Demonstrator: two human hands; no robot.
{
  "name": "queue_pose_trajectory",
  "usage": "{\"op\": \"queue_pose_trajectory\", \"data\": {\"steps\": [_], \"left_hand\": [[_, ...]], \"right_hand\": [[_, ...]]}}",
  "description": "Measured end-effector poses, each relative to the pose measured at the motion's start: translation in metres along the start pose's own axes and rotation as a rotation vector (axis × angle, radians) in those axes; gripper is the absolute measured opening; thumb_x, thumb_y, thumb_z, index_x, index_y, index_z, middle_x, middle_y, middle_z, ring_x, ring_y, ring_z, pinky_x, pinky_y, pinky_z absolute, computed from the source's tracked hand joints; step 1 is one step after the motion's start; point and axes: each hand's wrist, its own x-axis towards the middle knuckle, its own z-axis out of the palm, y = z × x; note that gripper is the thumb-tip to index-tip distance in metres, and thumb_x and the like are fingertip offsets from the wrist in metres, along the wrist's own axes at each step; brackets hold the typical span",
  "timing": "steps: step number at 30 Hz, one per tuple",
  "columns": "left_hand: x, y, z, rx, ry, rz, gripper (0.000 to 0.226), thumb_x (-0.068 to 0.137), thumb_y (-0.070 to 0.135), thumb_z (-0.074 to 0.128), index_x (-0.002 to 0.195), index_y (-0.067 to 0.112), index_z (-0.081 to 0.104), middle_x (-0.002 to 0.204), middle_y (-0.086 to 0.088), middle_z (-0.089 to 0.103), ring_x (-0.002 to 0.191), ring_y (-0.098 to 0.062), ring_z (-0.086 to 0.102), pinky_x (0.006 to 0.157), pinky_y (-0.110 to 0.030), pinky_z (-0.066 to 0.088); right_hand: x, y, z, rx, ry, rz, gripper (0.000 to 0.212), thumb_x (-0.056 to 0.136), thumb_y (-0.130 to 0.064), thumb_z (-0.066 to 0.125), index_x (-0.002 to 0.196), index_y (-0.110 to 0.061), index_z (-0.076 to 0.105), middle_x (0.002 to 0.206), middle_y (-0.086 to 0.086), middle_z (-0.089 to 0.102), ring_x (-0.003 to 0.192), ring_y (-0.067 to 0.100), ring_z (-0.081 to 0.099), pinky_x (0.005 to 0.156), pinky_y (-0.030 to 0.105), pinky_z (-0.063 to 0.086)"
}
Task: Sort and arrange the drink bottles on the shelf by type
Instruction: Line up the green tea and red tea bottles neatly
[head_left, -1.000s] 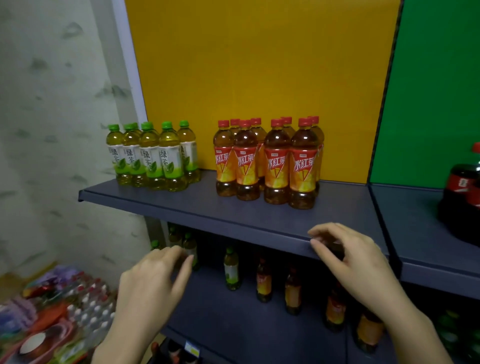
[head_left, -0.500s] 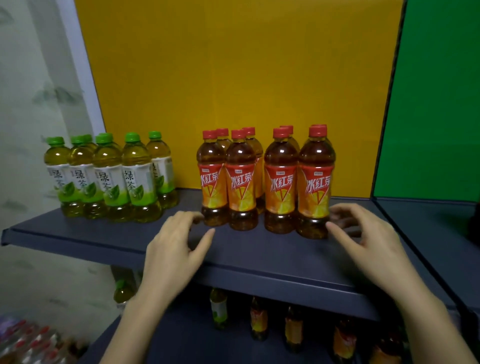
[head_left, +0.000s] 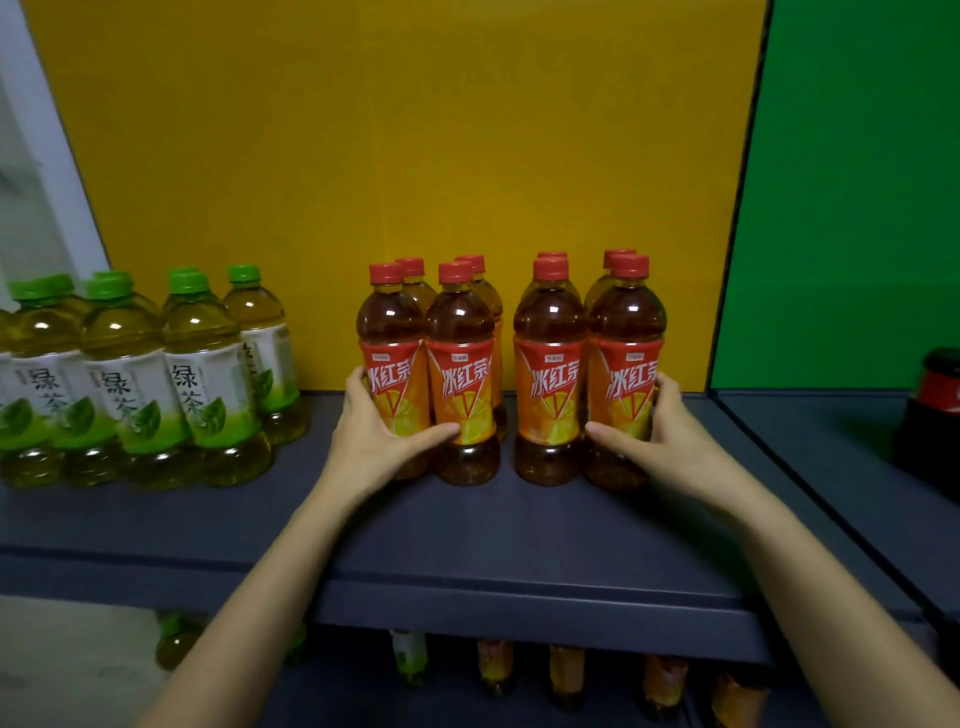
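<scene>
**shelf_lurker:** Forearms first, bare, coming up from the bottom corners. Under them, blurry bottles (head_left: 566, 675) stand on a lower level (labels too smeared to read). Then the shelf (head_left: 519, 545): flat, matte, dark blue-grey, with a squared front lip.

**popcap22:** And the hands?

**shelf_lurker:** Both are wrapped on the iced tea bottles (head_left: 550, 384), one per side. The left hand (head_left: 371, 447) curls round the leftmost front bottle. Its thumb lies across the label and reaches the neighbour, and its fingers (head_left: 358, 382) tuck round the outer side. The right hand (head_left: 670, 447) mirrors that on the rightmost front bottle. Both are half-closed, and the bottles stand upright on the shelf.

**popcap22:** What do they look like?

**shelf_lurker:** Clear glossy plastic, rounded shoulders, amber-brown tea, red screw caps, orange-red wrap labels. Eight of them in two rows, mid-shelf, with a narrow gap down the middle. To their left and apart are the green tea bottles (head_left: 130, 395): same shape, pale yellow liquid, green caps, white-and-green labels. Far right, a dark cola bottle (head_left: 935, 405) sits on the next section. Behind it all is a smooth yellow panel (head_left: 415, 156), with a green panel (head_left: 857, 182) beside it.
</scene>
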Motion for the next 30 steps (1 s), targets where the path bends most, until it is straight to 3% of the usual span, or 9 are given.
{"op": "queue_pose_trajectory", "data": {"steps": [3, 8, 20, 22, 25, 28, 30], "left_hand": [[0.003, -0.005, 0.007, -0.031, 0.014, 0.039, 0.122, 0.050, 0.047, 0.082, 0.143, 0.016, 0.009, 0.142, -0.005, 0.037, 0.128, -0.019, 0.040, 0.103, -0.034, 0.036], [0.002, -0.010, 0.010, -0.005, 0.031, 0.091, 0.127, 0.046, 0.061, 0.074, 0.144, 0.015, 0.008, 0.144, -0.007, 0.033, 0.131, -0.022, 0.037, 0.107, -0.046, 0.037], [0.000, -0.007, 0.015, 0.043, 0.009, 0.120, 0.126, 0.051, 0.075, 0.062, 0.146, 0.015, 0.004, 0.147, -0.007, 0.027, 0.135, -0.022, 0.030, 0.109, -0.046, 0.034], [0.003, -0.005, 0.011, -0.040, 0.010, 0.090, 0.109, 0.064, 0.080, 0.052, 0.145, 0.017, 0.013, 0.146, -0.004, 0.032, 0.133, -0.021, 0.033, 0.109, -0.045, 0.032], [0.017, -0.003, 0.001, -0.240, 0.021, 0.017, 0.090, 0.075, 0.081, 0.027, 0.142, 0.021, 0.029, 0.142, -0.001, 0.042, 0.130, -0.017, 0.040, 0.110, -0.046, 0.031], [0.030, 0.003, -0.002, -0.571, -0.066, -0.031, 0.067, 0.085, 0.072, 0.019, 0.123, 0.030, 0.054, 0.117, 0.004, 0.063, 0.108, -0.008, 0.059, 0.102, -0.042, 0.043], [0.035, 0.008, 0.003, -0.705, -0.099, -0.051, 0.057, 0.094, 0.056, 0.013, 0.108, 0.028, 0.060, 0.099, 0.005, 0.069, 0.088, -0.005, 0.068, 0.084, -0.030, 0.055]], "right_hand": [[0.002, 0.003, 0.009, -0.011, 0.051, -0.022, 0.093, 0.076, -0.036, 0.071, 0.142, -0.019, 0.007, 0.140, 0.005, 0.038, 0.124, 0.017, 0.043, 0.104, 0.038, 0.039], [0.004, 0.005, 0.017, -0.018, 0.111, -0.044, 0.084, 0.082, -0.033, 0.065, 0.141, -0.022, 0.007, 0.138, 0.003, 0.036, 0.124, 0.018, 0.042, 0.104, 0.042, 0.039], [0.005, 0.001, 0.022, -0.025, 0.131, -0.043, 0.078, 0.084, -0.035, 0.061, 0.142, -0.021, 0.009, 0.133, -0.003, 0.032, 0.121, 0.013, 0.039, 0.104, 0.038, 0.038], [0.005, 0.001, 0.018, 0.065, 0.080, -0.029, 0.085, 0.076, -0.055, 0.058, 0.142, -0.028, 0.011, 0.136, -0.006, 0.031, 0.125, 0.013, 0.038, 0.107, 0.039, 0.035], [0.009, 0.002, 0.005, 0.248, 0.110, 0.084, 0.106, 0.061, -0.089, 0.034, 0.146, -0.030, 0.013, 0.153, -0.004, 0.022, 0.138, 0.016, 0.028, 0.114, 0.047, 0.023], [0.021, 0.000, 0.000, 0.399, 0.170, 0.052, 0.080, 0.083, -0.072, 0.010, 0.147, -0.025, 0.019, 0.154, -0.002, 0.023, 0.140, 0.013, 0.024, 0.116, 0.041, 0.019], [0.027, -0.006, 0.004, 0.499, 0.168, 0.055, 0.070, 0.091, -0.060, 0.005, 0.142, -0.020, 0.032, 0.142, 0.003, 0.044, 0.128, 0.015, 0.043, 0.105, 0.035, 0.035]]}}
